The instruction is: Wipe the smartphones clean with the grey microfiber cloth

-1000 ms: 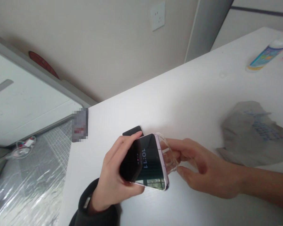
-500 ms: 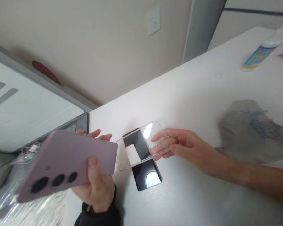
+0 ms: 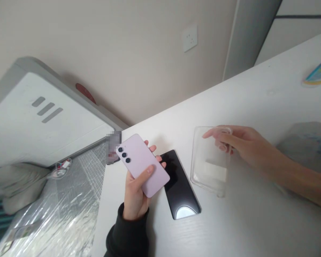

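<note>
My left hand (image 3: 135, 192) grips a lilac phone (image 3: 141, 165) with its back and three lenses facing up, held over the white table's (image 3: 246, 221) left edge. A black glass panel (image 3: 179, 189) lies flat on the table just right of that phone. Further right a clear phone case (image 3: 210, 160) rests on the table. My right hand (image 3: 238, 144) hovers at the case's far corner, with its fingers loosely extended and touching the rim or just above it; I cannot tell whether they still pinch it.
A grey cloth (image 3: 307, 150) lies at the right edge of the table. A colourful bottle (image 3: 319, 73) lies at the far right. Left of the table stand a white appliance (image 3: 37, 121) and plastic-wrapped matting (image 3: 56, 210). A wall socket (image 3: 189, 37) is behind.
The clear case came off the phone and went down onto the table at the right. My left hand turned the phone back-up and brought it in beside the black panel.
</note>
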The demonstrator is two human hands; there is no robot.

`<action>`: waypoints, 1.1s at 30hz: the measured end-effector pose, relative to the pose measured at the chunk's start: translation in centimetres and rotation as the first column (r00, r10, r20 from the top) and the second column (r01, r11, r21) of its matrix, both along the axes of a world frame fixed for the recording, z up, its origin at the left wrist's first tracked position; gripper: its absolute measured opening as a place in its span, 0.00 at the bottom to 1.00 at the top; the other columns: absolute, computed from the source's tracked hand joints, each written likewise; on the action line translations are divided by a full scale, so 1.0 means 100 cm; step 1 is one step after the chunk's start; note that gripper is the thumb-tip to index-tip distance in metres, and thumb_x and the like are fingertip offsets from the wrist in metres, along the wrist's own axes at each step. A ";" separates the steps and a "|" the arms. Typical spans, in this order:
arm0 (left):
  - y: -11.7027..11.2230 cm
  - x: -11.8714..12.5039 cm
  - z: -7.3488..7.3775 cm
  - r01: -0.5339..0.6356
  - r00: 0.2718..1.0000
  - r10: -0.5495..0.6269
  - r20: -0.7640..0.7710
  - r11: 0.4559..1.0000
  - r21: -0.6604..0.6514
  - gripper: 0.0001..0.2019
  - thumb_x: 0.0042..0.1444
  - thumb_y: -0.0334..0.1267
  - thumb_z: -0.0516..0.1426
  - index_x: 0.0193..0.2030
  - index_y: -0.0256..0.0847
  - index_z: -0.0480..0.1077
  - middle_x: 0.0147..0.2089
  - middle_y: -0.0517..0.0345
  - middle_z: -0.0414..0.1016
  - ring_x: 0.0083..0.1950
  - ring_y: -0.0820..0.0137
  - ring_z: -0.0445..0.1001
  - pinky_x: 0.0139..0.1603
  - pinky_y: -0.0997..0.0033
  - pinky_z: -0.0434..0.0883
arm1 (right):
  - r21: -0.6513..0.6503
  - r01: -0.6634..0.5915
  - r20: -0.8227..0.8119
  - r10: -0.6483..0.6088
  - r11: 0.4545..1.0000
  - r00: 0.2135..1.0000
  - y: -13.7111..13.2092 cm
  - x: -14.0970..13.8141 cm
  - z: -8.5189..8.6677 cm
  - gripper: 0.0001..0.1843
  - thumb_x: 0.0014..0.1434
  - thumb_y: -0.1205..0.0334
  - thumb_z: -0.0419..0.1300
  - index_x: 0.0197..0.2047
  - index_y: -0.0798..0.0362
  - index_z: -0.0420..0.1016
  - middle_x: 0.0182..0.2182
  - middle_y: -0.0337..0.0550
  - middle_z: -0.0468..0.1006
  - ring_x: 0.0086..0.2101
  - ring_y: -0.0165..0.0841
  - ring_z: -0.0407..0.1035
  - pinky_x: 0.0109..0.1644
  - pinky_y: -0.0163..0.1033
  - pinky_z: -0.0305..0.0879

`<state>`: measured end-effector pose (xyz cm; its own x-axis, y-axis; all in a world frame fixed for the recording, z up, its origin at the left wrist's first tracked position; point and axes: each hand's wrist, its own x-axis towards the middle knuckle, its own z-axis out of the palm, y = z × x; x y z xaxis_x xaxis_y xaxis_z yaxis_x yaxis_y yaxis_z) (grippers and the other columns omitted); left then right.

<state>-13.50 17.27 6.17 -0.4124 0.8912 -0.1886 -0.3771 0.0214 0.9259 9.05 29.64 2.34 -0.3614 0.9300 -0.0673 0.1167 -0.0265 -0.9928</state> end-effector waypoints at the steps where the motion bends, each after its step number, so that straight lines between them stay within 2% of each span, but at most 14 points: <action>1: 0.000 0.000 0.000 0.023 1.000 -0.023 0.014 1.000 -0.003 0.28 0.49 0.27 0.67 0.58 0.47 0.74 0.57 0.53 0.76 0.44 0.68 0.78 0.49 0.64 0.81 | 0.016 -0.020 0.036 0.019 1.000 0.999 0.002 0.001 -0.003 0.23 0.56 0.40 0.57 0.34 0.51 0.82 0.17 0.33 0.62 0.20 0.30 0.58 0.25 0.38 0.54; 4: -0.001 0.000 0.001 0.075 0.995 -0.075 0.067 0.997 0.006 0.31 0.46 0.25 0.66 0.59 0.44 0.73 0.54 0.53 0.76 0.44 0.67 0.77 0.49 0.66 0.80 | 0.080 -0.084 0.130 0.074 0.993 0.989 0.003 0.001 -0.011 0.25 0.58 0.39 0.57 0.40 0.50 0.83 0.23 0.38 0.72 0.25 0.34 0.66 0.29 0.39 0.59; 7: -0.001 -0.001 0.001 0.100 0.979 -0.107 0.175 0.994 0.048 0.30 0.47 0.27 0.64 0.60 0.42 0.72 0.49 0.53 0.75 0.42 0.69 0.75 0.47 0.68 0.79 | 0.169 -0.129 0.264 0.081 0.977 0.961 0.001 0.002 -0.013 0.24 0.60 0.46 0.57 0.51 0.51 0.80 0.34 0.44 0.81 0.33 0.38 0.73 0.35 0.40 0.64; 9: -0.001 -0.001 0.000 0.103 0.960 -0.115 0.256 0.993 0.060 0.28 0.50 0.32 0.64 0.61 0.42 0.71 0.47 0.53 0.74 0.42 0.68 0.75 0.49 0.66 0.78 | 0.197 -0.174 0.353 0.096 0.965 0.931 0.001 0.002 -0.011 0.26 0.60 0.48 0.56 0.56 0.52 0.78 0.32 0.42 0.80 0.30 0.37 0.72 0.32 0.39 0.62; 12: -0.001 -0.001 0.000 0.102 0.944 -0.110 0.310 0.994 0.042 0.28 0.53 0.39 0.65 0.63 0.43 0.70 0.45 0.52 0.74 0.45 0.63 0.75 0.57 0.58 0.76 | 0.214 -0.245 0.429 0.134 0.946 0.893 0.002 0.004 -0.009 0.28 0.61 0.51 0.55 0.60 0.52 0.75 0.27 0.38 0.76 0.25 0.34 0.67 0.30 0.39 0.59; 14: -0.001 0.000 0.001 0.115 0.939 -0.123 0.322 0.992 0.044 0.29 0.54 0.43 0.66 0.63 0.42 0.70 0.44 0.52 0.73 0.43 0.64 0.75 0.53 0.58 0.77 | 0.232 -0.287 0.461 0.155 0.929 0.874 0.003 0.004 -0.009 0.26 0.61 0.52 0.56 0.59 0.52 0.76 0.25 0.37 0.75 0.25 0.34 0.66 0.31 0.39 0.60; 17: 0.001 0.003 0.004 0.154 0.917 -0.166 0.363 0.986 0.062 0.30 0.56 0.50 0.66 0.63 0.40 0.70 0.41 0.54 0.71 0.33 0.71 0.68 0.39 0.67 0.76 | 0.273 -0.337 0.509 0.162 0.901 0.845 0.003 0.003 -0.013 0.22 0.60 0.55 0.58 0.56 0.51 0.78 0.26 0.38 0.75 0.26 0.35 0.67 0.33 0.40 0.62; 19: 0.002 0.004 0.005 0.179 0.897 -0.190 0.398 0.982 0.065 0.33 0.55 0.57 0.65 0.62 0.39 0.70 0.39 0.55 0.69 0.31 0.73 0.64 0.34 0.70 0.72 | 0.313 -0.338 0.528 0.133 0.888 0.839 0.002 0.002 -0.015 0.22 0.60 0.56 0.60 0.57 0.50 0.78 0.30 0.40 0.78 0.28 0.36 0.69 0.35 0.42 0.64; 21: 0.003 0.004 0.005 0.200 0.881 -0.209 0.425 0.978 0.067 0.36 0.55 0.62 0.62 0.63 0.39 0.70 0.38 0.55 0.69 0.30 0.73 0.63 0.32 0.71 0.70 | 0.357 -0.332 0.513 0.114 0.873 0.851 0.000 0.001 -0.017 0.26 0.60 0.55 0.61 0.60 0.51 0.75 0.39 0.44 0.82 0.32 0.38 0.72 0.39 0.45 0.69; 23: 0.003 0.004 0.005 0.213 0.871 -0.222 0.439 0.975 0.068 0.36 0.58 0.65 0.58 0.63 0.38 0.69 0.38 0.54 0.69 0.30 0.73 0.62 0.32 0.72 0.69 | 0.414 -0.338 0.457 0.128 0.845 0.880 -0.002 0.001 -0.019 0.27 0.61 0.54 0.60 0.62 0.52 0.72 0.51 0.49 0.81 0.42 0.42 0.76 0.49 0.49 0.72; 26: 0.003 0.003 0.006 0.223 0.861 -0.220 0.459 0.974 0.048 0.35 0.64 0.64 0.49 0.63 0.36 0.69 0.38 0.52 0.69 0.29 0.73 0.61 0.31 0.72 0.68 | 0.503 -0.365 0.384 0.176 0.783 0.906 -0.004 0.001 -0.021 0.24 0.63 0.59 0.57 0.62 0.52 0.72 0.61 0.51 0.76 0.59 0.45 0.70 0.66 0.55 0.63; 28: 0.004 0.003 0.006 0.228 0.858 -0.212 0.468 0.973 0.025 0.34 0.66 0.62 0.46 0.63 0.35 0.69 0.38 0.52 0.68 0.29 0.74 0.61 0.31 0.72 0.67 | 0.527 -0.392 0.375 0.207 0.754 0.904 -0.005 0.001 -0.022 0.23 0.62 0.63 0.57 0.61 0.50 0.72 0.61 0.50 0.76 0.62 0.45 0.68 0.68 0.56 0.61; 30: 0.003 0.004 0.007 0.232 0.858 -0.206 0.470 0.973 0.003 0.32 0.67 0.60 0.46 0.63 0.36 0.69 0.38 0.53 0.67 0.29 0.74 0.60 0.31 0.72 0.67 | 0.539 -0.423 0.381 0.237 0.729 0.894 -0.006 0.001 -0.022 0.22 0.61 0.65 0.58 0.58 0.49 0.74 0.58 0.50 0.78 0.59 0.45 0.70 0.66 0.57 0.64; 33: 0.004 0.004 0.006 0.229 0.870 -0.195 0.454 0.973 -0.021 0.30 0.68 0.57 0.46 0.63 0.36 0.68 0.38 0.53 0.66 0.29 0.74 0.60 0.31 0.72 0.67 | 0.558 -0.453 0.389 0.263 0.695 0.883 -0.007 0.001 -0.022 0.14 0.59 0.67 0.60 0.48 0.48 0.78 0.49 0.49 0.81 0.52 0.45 0.73 0.60 0.56 0.68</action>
<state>-13.14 17.63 6.80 -0.0717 0.9247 -0.3739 -0.7279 0.2077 0.6534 9.11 28.90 0.16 -0.7322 0.5965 0.3287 0.2381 0.6764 -0.6970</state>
